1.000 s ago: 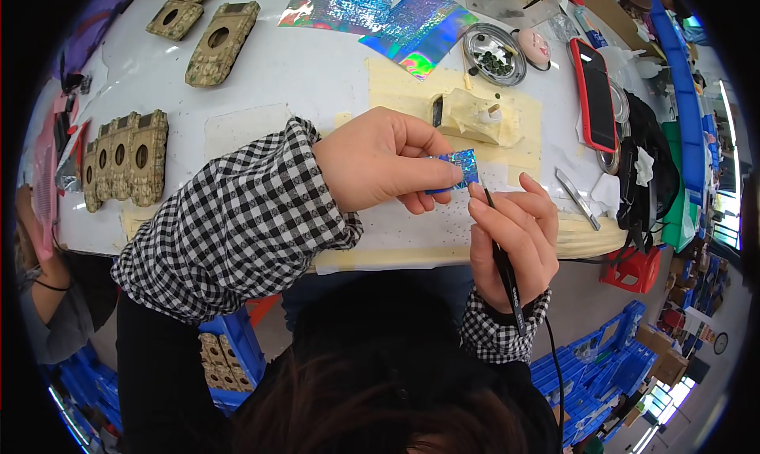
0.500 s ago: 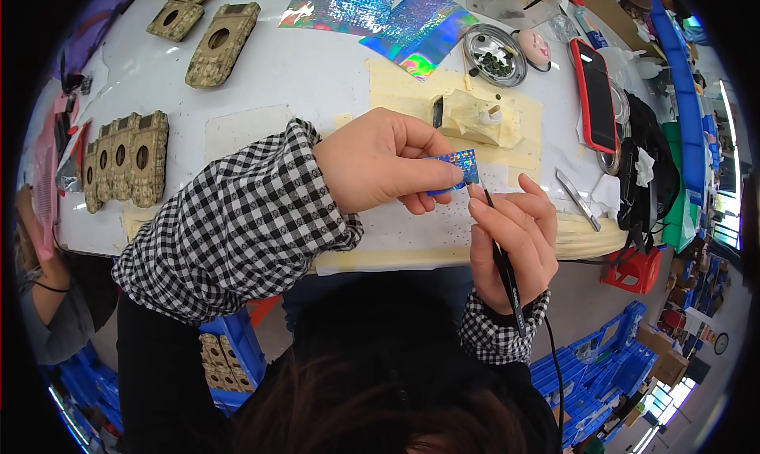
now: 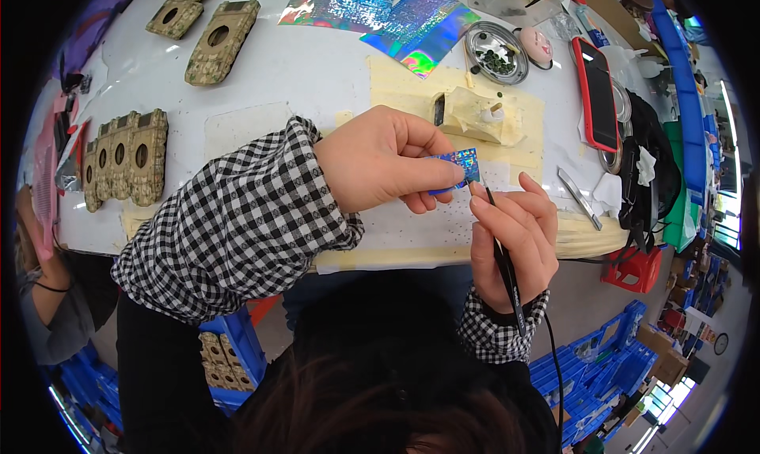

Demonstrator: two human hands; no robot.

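Note:
Between thumb and fingers, my left hand (image 3: 389, 163) pinches a small piece of blue holographic sticker sheet (image 3: 469, 163). My right hand (image 3: 518, 236) is closed round a pair of slim black tweezers (image 3: 507, 273). Their tips point up at the lower right edge of the sticker piece, and whether they touch it I cannot tell. Just beyond both hands, a block wrapped in masking tape (image 3: 469, 117) with a short peg on top lies on a yellowish taped patch of the table (image 3: 522, 157).
Camouflage tank hulls (image 3: 127, 161) stand at left, another hull (image 3: 223, 42) farther back. Holographic sheets (image 3: 419, 28) lie at the far side. A round dish (image 3: 484, 38) holds small dark green parts. A red-cased phone (image 3: 595, 96) and metal tweezers (image 3: 578, 197) lie at right.
Both hands keep almost the same place and hold. The sticker piece and the tweezers have shifted only very slightly.

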